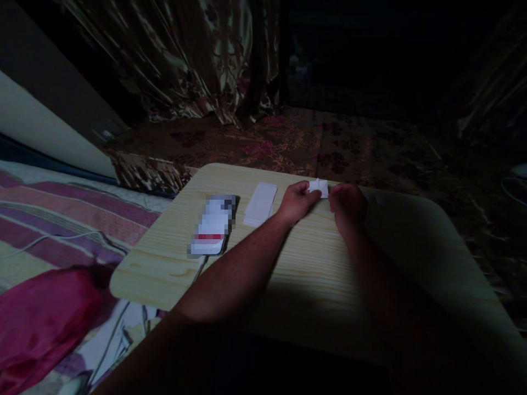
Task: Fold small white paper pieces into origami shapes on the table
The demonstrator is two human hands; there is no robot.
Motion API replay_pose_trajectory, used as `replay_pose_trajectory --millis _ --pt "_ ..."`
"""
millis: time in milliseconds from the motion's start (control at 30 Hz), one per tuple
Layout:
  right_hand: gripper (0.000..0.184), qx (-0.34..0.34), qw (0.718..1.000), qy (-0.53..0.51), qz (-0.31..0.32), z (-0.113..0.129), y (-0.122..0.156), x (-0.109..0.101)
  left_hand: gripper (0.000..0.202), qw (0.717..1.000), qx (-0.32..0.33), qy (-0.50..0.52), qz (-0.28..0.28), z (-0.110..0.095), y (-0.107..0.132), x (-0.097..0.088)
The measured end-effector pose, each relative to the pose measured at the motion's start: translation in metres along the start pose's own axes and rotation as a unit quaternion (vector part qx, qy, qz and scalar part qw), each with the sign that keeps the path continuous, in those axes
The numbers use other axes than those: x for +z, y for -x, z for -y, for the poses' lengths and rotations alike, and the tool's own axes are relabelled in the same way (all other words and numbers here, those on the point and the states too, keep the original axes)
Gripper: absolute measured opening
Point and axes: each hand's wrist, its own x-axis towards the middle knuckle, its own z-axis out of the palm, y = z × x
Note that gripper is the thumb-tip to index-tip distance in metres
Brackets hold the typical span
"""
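Note:
A small folded piece of white paper [319, 187] sits between my two hands at the far side of a light wooden table [288, 263]. My left hand [297, 201] pinches its left edge with closed fingers. My right hand [348, 205] is closed on its right edge. Both forearms reach across the table top. A small stack of white paper sheets [261, 203] lies just left of my left hand.
A phone [212, 225] with a lit screen lies on the table's left part, a cable running off the near edge. A striped bedspread [49, 219] and red cloth [45, 318] lie left. A patterned carpet [296, 142] and curtains [173, 60] are beyond.

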Motion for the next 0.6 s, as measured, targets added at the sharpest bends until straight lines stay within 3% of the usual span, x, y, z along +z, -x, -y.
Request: replay_pose_trajectory --millis 167,333,600 --pt "0.016 -0.036 0.996 0.085 -0.008 0.0057 0.0034 -0.0003 0.029 1.0 0.0 0.003 -0.002 0.0001 -0.0006 0.0001" --pt "0.019 -0.002 0.996 0.091 -0.004 0.0088 0.0023 0.0003 0.033 0.999 -0.001 0.026 0.022 0.0009 -0.0004 -0.0005" --pt "0.018 0.023 0.995 0.097 -0.001 0.0097 0.001 0.0025 0.03 1.0 0.019 0.002 0.009 0.0082 -0.0034 -0.0024"
